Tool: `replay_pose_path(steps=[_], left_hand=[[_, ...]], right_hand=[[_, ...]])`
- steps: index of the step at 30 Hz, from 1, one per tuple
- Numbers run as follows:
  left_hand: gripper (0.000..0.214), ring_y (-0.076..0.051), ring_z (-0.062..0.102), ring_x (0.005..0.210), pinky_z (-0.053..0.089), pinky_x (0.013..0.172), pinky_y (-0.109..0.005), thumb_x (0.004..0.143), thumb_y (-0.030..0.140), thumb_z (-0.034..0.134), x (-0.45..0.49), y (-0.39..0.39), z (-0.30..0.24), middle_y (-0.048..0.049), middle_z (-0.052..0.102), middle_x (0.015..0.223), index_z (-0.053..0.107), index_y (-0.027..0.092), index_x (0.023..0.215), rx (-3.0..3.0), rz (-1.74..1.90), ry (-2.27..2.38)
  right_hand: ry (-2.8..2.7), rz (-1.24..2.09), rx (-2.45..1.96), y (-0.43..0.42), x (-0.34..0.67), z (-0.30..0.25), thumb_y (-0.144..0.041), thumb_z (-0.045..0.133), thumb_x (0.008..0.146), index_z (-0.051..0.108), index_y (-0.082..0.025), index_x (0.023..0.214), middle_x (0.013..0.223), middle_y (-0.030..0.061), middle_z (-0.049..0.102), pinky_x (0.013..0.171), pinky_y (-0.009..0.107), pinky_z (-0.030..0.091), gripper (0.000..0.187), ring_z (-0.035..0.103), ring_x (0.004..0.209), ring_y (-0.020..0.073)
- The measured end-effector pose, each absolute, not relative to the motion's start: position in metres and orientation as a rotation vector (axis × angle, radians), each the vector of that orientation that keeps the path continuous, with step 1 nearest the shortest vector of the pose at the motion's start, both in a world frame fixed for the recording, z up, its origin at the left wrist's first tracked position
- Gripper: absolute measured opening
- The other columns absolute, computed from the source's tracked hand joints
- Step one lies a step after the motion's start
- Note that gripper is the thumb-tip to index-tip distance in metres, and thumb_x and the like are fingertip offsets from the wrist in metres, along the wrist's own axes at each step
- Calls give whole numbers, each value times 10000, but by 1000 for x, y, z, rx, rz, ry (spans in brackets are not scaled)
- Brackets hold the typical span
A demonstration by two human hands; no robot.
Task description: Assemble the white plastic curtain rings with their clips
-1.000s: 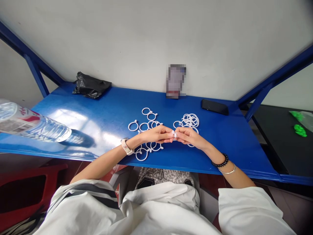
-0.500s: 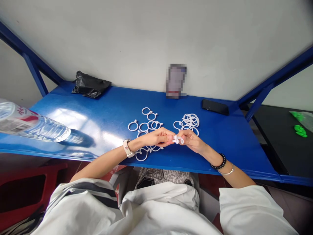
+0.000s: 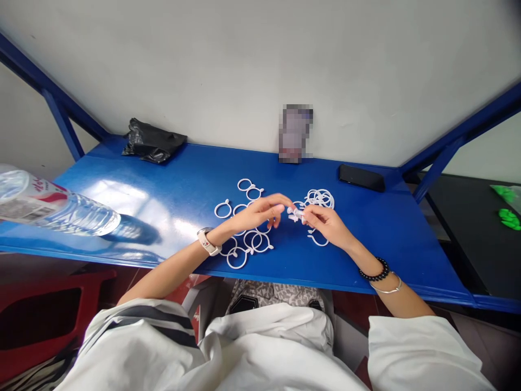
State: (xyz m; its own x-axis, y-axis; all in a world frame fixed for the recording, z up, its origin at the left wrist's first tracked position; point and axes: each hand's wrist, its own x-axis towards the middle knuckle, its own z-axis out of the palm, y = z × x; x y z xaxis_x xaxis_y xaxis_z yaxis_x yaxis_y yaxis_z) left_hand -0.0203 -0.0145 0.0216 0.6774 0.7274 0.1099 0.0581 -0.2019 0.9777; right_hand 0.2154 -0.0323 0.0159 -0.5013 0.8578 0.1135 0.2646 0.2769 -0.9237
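Between the thumb and fingers of my right hand (image 3: 326, 221) is a small white plastic piece (image 3: 296, 214) with knobbed ends; its exact kind is hard to make out. My left hand (image 3: 260, 210) is just left of it, fingers apart and holding nothing, above a loose spread of white plastic rings (image 3: 236, 258) with small knobs. Behind my right hand lies a pile of overlapping white rings (image 3: 321, 197). A white ring with a gap in it (image 3: 321, 244) shows below that hand, partly covered by it.
On the blue table (image 3: 195, 168), a water bottle (image 3: 52, 201) is at the left and a black plastic bag (image 3: 152, 141) at the back left. A dark phone (image 3: 361, 178) lies back right, near a pixelated upright object (image 3: 296, 133). Green pieces (image 3: 508, 218) lie on a dark surface farther right.
My hands were together on the white piece; now my left hand has let go and moved slightly left and up. My right hand keeps the piece and has shifted a little right and up.
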Motion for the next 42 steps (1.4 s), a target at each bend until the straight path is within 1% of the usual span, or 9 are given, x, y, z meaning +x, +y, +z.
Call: replay_pose_path(steps=[2,6,12,19,24,29,35,39,42], left_hand=[[353,-127,614,726,481,634,-246,966,441,468,-29,-3,18,-112,625,1109,619,163,1124,1929,823,1005],[271,-209,638,843,474,687,-299,958,300,488,-44,13,12,-133,588,1187,627,146,1133,2213,571,1812],[217,-263,638,952,452,679,-290,953,249,488,-50,20,4,-133,607,1094,638,131,1055,2308,195,1984],[124,-207,642,824,424,639,-257,875,200,553,-54,25,3,-100,683,987,657,153,924,2259,467,1807],[189,-115,582,560,429,563,-217,828,328,648,-49,18,12,-17,653,647,619,141,823,1959,828,1305],[391,-103,620,560,493,532,-205,788,495,710,-38,5,22,-48,683,712,596,128,859,1625,940,991],[364,-96,629,576,507,551,-201,791,449,739,-18,-14,16,-37,667,686,577,125,826,1495,997,888],[383,-101,641,594,490,549,-197,800,461,725,-11,-18,8,-49,682,725,586,112,874,1438,858,846],[410,-82,611,549,439,509,-183,821,493,690,-11,-16,9,-52,688,753,620,100,910,1409,725,815]], right_hand=[[-2085,744,-1161,-25,224,17,-590,457,963,638,-188,782,724,55,603,589,282,376,477,509,637,154],[-2260,203,-1316,-18,234,14,-509,372,1015,683,-178,837,845,104,674,573,283,364,489,593,747,195],[-2446,86,-1380,-18,235,12,-447,379,1024,709,-162,945,997,116,681,505,258,332,444,612,744,182],[-2344,52,-1439,-20,235,19,-517,413,997,713,-168,942,1061,117,654,483,250,327,463,586,685,160],[-2182,208,-1371,-22,231,22,-469,481,975,697,-191,1010,1082,113,655,537,267,389,354,582,699,164],[-2059,684,-1234,-29,217,19,-453,543,943,694,-193,963,1000,83,677,594,283,432,302,520,603,124],[-1777,1287,-1152,-38,196,4,-569,608,868,688,-173,948,856,63,686,539,245,436,412,555,613,121],[-1647,1400,-1151,-40,193,1,-576,681,807,660,-163,833,704,27,638,495,229,415,415,515,532,98],[-1621,1333,-1164,-39,195,1,-578,696,795,663,-165,861,719,23,635,489,232,424,421,517,519,98]])
